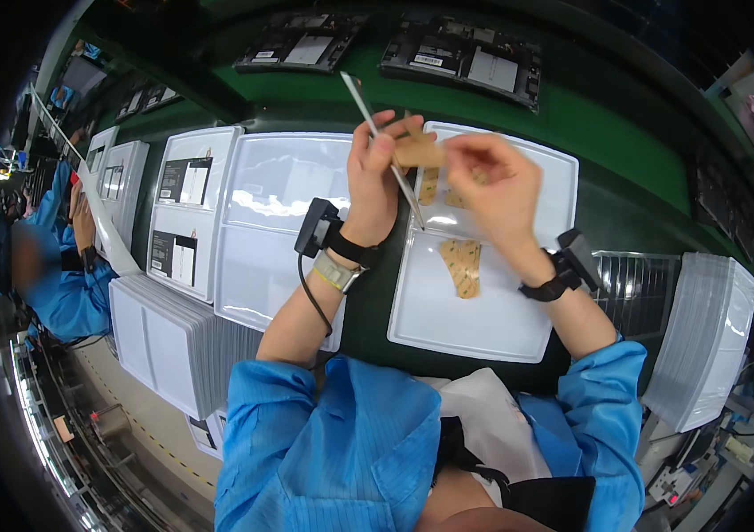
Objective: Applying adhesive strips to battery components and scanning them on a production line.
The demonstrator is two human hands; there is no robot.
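My left hand [374, 168] is closed around a thin, flat silver panel [357, 96], seen nearly edge-on and tilted. A tan piece of backing paper [414, 155] lies between my hands, by the left fingers, and reaches to the pinched fingertips of my right hand [503, 182], which is slightly blurred. Below them sits a white plastic tray [501, 332] with two compartments. In its near compartment rests a tan sheet with dark marks [461, 268]; more tan pieces [428, 186] lie in the far one, partly hidden by my right hand.
Left of me, an unfilled white tray [279, 235] adjoins one holding black-and-white battery packs [184, 182]. Stacked trays stand at lower left [155, 328] and right [705, 337]. Dark device assemblies [461, 66] lie on the green surface beyond. A person in blue [66, 284] works at far left.
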